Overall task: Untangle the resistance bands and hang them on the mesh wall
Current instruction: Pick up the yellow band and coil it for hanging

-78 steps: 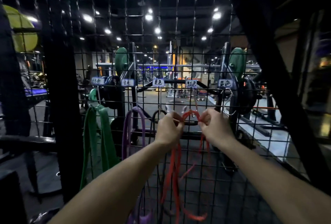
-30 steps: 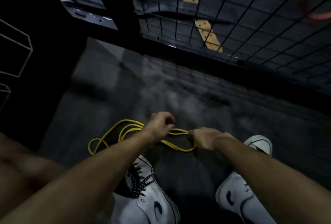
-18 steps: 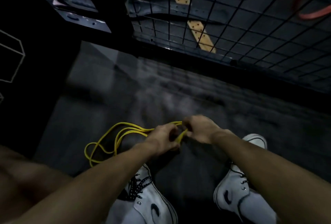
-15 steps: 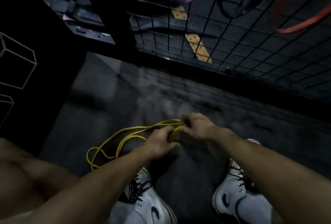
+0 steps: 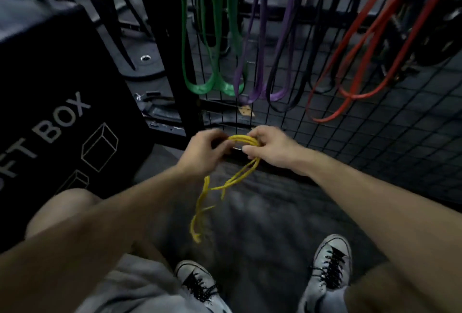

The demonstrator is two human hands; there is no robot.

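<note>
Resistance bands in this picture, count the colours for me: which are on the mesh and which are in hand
Colours on the mesh wall:
green bands: 1
purple bands: 1
black bands: 1
red bands: 1
In hand:
yellow band: 1, held by left hand and right hand
Total: 5 colours

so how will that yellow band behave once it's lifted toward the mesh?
Probably floppy: the yellow band droops in loose, kinked loops below the left hand and right hand. Likely light, since a fingertip hold carries it. Its bunched strands may snag or re-tangle.

Both hands, left hand [image 5: 203,154] & right hand [image 5: 271,147], grip tangled yellow band [image 5: 225,182] before mesh wall [image 5: 375,125].
</note>
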